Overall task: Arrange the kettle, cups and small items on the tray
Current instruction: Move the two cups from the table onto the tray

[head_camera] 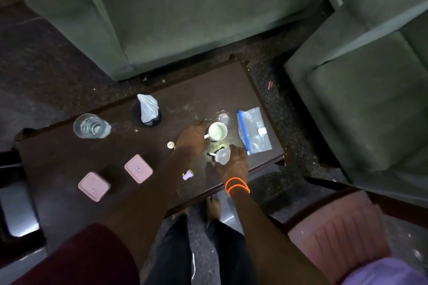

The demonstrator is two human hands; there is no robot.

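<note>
A white cup (pixel 218 131) stands upright on the dark table (pixel 69 157), right of centre. My left hand (pixel 191 139) grips it at the handle side. Just in front of it a second white cup (pixel 222 155) lies tilted on its side, and my right hand (pixel 234 162), with orange bands at the wrist, curls round it. A clear glass jug (pixel 90 125) stands at the table's far left. Two pink lidded boxes (pixel 138 168) (pixel 93 186), a small white round piece (pixel 170 145) and a small purple piece (pixel 188 174) lie near the front edge.
A dark cup holding a plastic bag (pixel 147 111) stands at the back. A zip bag (pixel 253 132) lies at the table's right end. A pink ribbed tray-like object (pixel 335 233) sits low right. Green sofas (pixel 185 18) surround the table.
</note>
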